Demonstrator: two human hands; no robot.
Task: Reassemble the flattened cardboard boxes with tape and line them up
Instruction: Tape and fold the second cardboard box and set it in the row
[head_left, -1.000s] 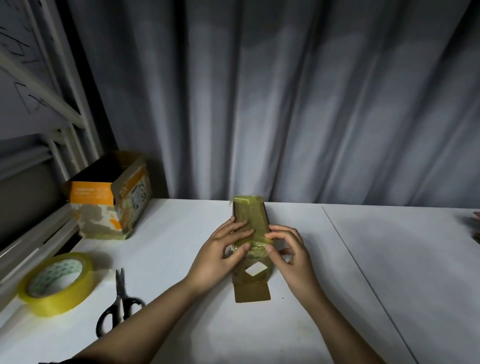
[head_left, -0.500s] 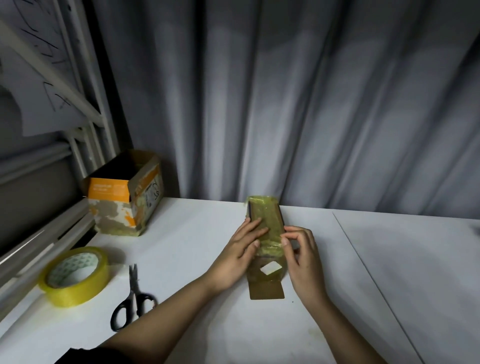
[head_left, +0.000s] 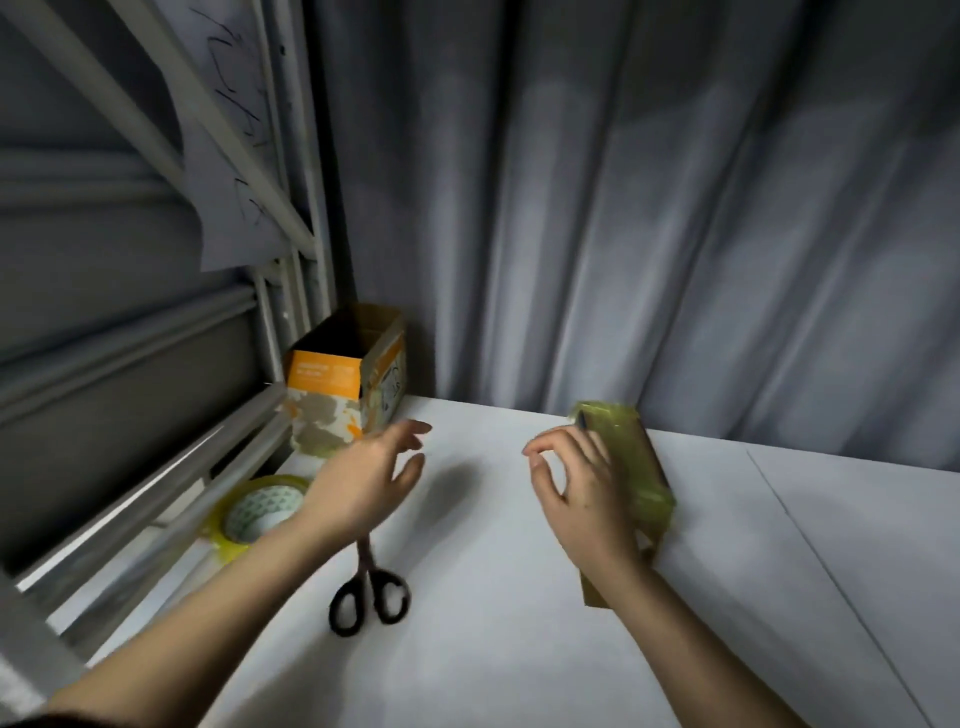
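- Right hand rests loosely curled against the taped box at 3 o'clock on the table, gripping nothing; a nudge could shift the box.
- Left hand, fingers spread and empty, hovers at 9 o'clock above the scissors; reaching carelessly for the tape roll risks snagging the blades.

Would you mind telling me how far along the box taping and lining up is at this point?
Done, it seems: one orange box stands assembled in the table's back left corner. In hand: a taped brown box lies under the right hand; whether there is a grip on it is unclear. The left hand hovers open over the scissors, beside the tape roll. Left: finishing this box and lining it up.
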